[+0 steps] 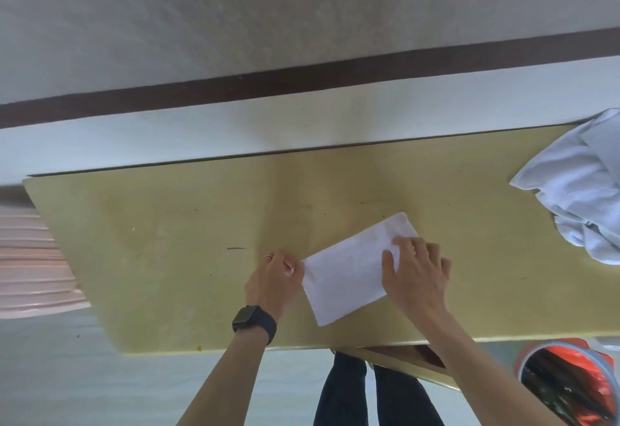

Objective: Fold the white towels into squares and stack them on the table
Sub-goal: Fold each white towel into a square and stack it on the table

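Observation:
A white towel (352,269), folded into a long rectangle, lies slanted on the yellow-green table (167,241) near its front edge. My left hand (273,279), with a black watch on the wrist, pinches the towel's left end between its fingers. My right hand (416,273) lies flat with fingers spread on the towel's right half, pressing it to the table. A loose heap of unfolded white towels (580,187) sits at the table's far right.
A wall with a dark stripe runs behind the table's far edge. Pink slatted furniture (33,258) stands left of the table. An orange bin (567,382) with a dark liner stands at the lower right, beside my legs.

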